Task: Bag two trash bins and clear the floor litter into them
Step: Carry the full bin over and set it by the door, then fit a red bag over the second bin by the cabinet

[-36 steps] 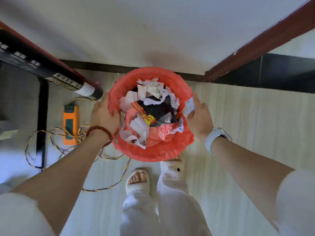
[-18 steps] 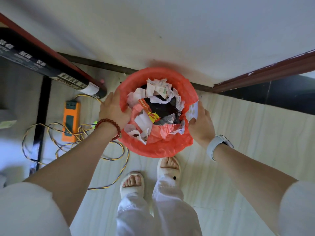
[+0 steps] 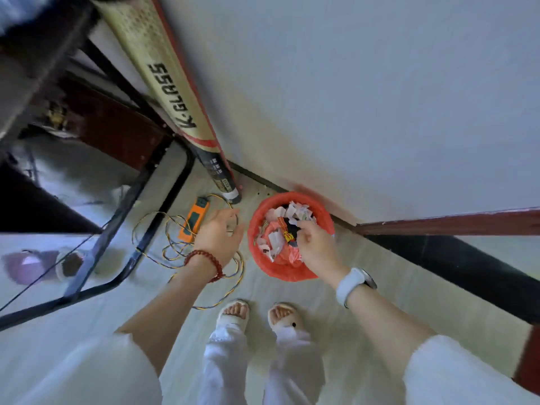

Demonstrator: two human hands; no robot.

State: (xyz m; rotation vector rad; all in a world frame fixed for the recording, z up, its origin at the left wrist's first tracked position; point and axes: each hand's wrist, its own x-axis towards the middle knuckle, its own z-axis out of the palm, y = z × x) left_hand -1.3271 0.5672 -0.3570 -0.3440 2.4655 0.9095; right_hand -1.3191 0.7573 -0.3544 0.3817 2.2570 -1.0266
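A trash bin lined with a red bag stands on the pale floor against the white wall. It is filled with crumpled white paper and wrappers. My left hand hovers just left of the bin with its fingers spread, touching nothing. My right hand is over the bin's near right side, its fingers loosely curled above the litter; I see nothing held in it. The bin's body is hidden by the bag.
An orange device and tangled yellow-blue wires lie left of the bin. A rolled mat leans in the corner beside a black metal frame. A dark door threshold runs right. My sandalled feet stand near.
Both hands have let go of the bin, which now stands on the floor. My head has risen, so the bin looks smaller and farther away.
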